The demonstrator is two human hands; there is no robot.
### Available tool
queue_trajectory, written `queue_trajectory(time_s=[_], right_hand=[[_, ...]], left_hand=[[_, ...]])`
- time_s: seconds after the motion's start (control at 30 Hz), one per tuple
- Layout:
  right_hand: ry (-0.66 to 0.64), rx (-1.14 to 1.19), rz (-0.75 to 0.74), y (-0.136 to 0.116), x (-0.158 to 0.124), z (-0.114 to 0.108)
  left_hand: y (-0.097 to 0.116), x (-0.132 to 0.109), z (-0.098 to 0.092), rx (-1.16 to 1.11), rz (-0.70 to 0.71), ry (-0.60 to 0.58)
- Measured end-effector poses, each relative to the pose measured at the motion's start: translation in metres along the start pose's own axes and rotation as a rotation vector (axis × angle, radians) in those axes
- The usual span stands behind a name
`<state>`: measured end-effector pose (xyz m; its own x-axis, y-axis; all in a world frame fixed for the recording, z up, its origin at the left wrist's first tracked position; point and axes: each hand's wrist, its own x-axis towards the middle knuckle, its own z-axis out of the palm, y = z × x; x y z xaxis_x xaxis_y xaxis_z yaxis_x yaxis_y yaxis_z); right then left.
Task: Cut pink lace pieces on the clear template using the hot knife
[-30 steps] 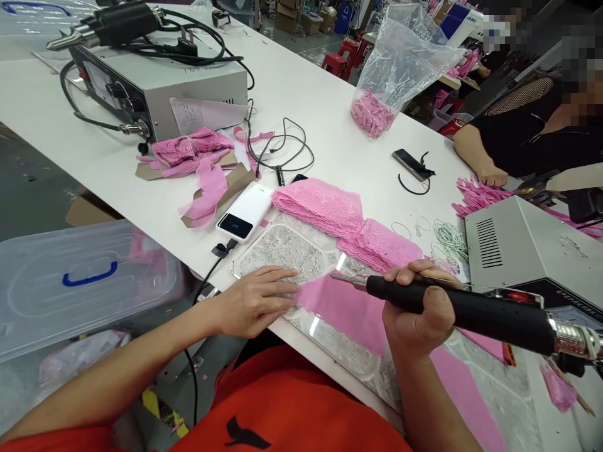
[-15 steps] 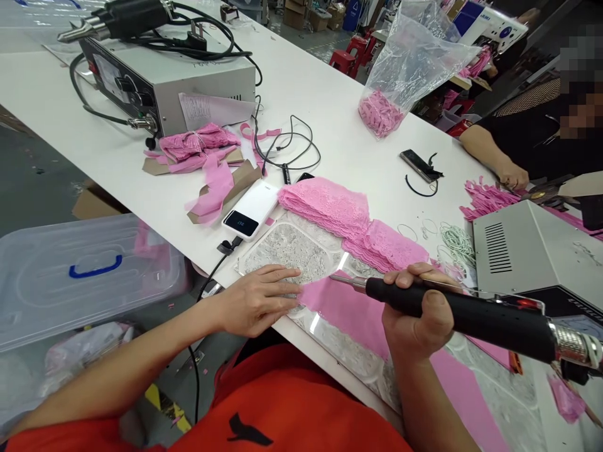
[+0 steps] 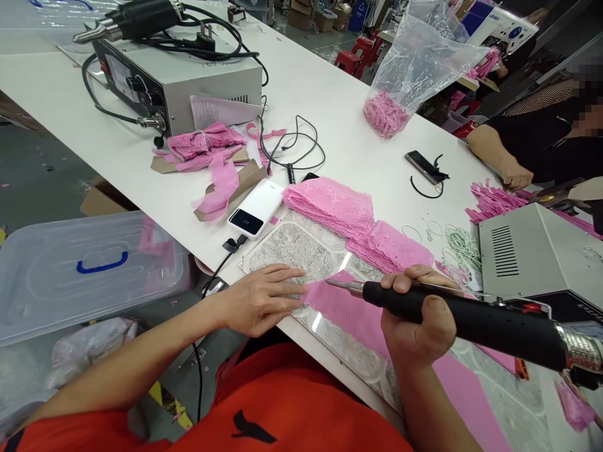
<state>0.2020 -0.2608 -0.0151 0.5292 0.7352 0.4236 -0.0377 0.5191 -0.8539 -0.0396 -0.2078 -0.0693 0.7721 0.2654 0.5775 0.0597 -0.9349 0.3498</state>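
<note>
— What did we have in our hands at that moment?

— Our right hand [image 3: 417, 326] was wrapped tight around the black handle of a heat cutting tool [image 3: 452, 314], thumb on top and fingers curled underneath. Our left hand [image 3: 261, 298] lay flat and open, fingers stretched out, pressing on the left end of a pink fabric strip [image 3: 348, 307] and gripping nothing.

— Which way did the tool point?

— Its long axis ran nearly level along the near edge of the bench [image 3: 330, 81], the metal tip [image 3: 336, 284] aimed left toward our left fingertips, the silver collar and cable end off to the right. The tip sat just over the strip's upper left corner; we could not tell whether it touched the cloth.

— And the strip?

— It lay at the near edge of the bench on a clear work plate [image 3: 292, 251] over pale lace, running from our left hand back to the right, under the tool and our right wrist.

— What else was around?

— A stack of pink lace [image 3: 339, 210] lay just behind the plate, a white power bank [image 3: 257, 210] to its left, and a grey control box [image 3: 532, 251] toward the right end. At the far edge, a co-worker's hand [image 3: 516, 179] rested by pink scraps [image 3: 490, 201].
</note>
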Motion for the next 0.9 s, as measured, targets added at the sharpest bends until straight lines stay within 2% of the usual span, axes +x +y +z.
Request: queue_trajectory(time_s=[0.3, 0.67, 0.9], right_hand=[[-0.045, -0.014, -0.016, 0.004, -0.002, 0.0], [-0.121, 0.086, 0.032, 0.001, -0.015, 0.02], [-0.138, 0.052, 0.027, 0.003, -0.017, 0.021]], left_hand=[[0.0, -0.001, 0.001, 0.012, -0.002, -0.007], [0.0, 0.0, -0.001, 0.022, 0.015, -0.021], [0.0, 0.0, -0.001, 0.011, 0.013, -0.008]])
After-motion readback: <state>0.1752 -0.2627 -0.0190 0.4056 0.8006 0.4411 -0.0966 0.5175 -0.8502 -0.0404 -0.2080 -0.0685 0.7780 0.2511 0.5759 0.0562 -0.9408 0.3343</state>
